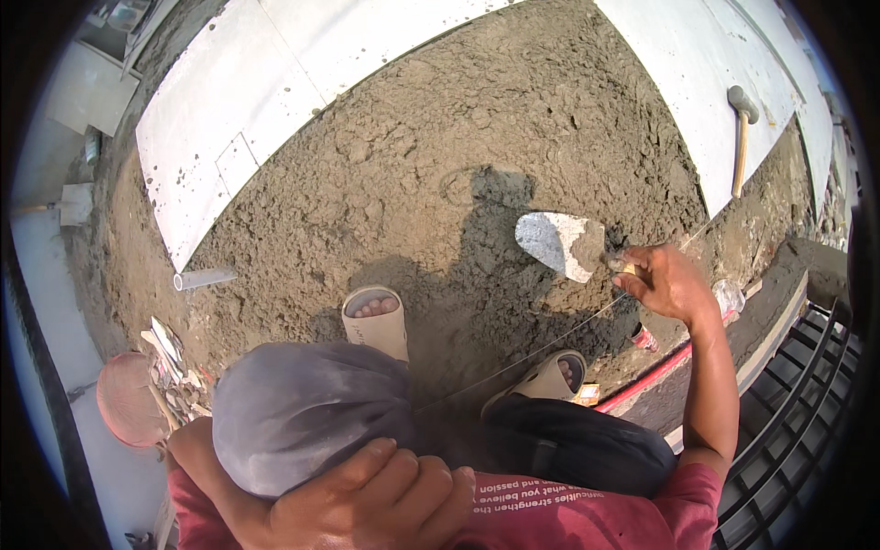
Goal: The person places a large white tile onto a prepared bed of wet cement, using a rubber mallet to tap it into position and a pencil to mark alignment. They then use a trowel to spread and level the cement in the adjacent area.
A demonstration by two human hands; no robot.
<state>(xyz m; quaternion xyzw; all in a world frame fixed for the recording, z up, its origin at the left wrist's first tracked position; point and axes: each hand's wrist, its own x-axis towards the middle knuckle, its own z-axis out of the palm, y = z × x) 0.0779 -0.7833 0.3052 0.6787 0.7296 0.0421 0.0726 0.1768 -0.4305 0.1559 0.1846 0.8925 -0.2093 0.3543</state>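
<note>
My right hand [674, 286] is closed around the handle of a trowel [546, 240]. The trowel's rounded blade, partly smeared with grey mortar, lies over the rough wet mortar bed [394, 156]. A thin string [582, 323] stretches across the bed and runs close below that hand. My left hand [376, 500] is drawn in at the lower middle with its fingers curled, beside my bent knee in grey cloth. Whatever lies under those fingers is hidden.
Large white slabs [229, 87] [683, 82] border the mortar; a mallet [741, 137] rests on the right one. A short pipe [206, 278] lies left. A red bar [649, 376] and black metal railing [797, 376] are at right. My sandalled feet [374, 316] stand at the mortar's near side.
</note>
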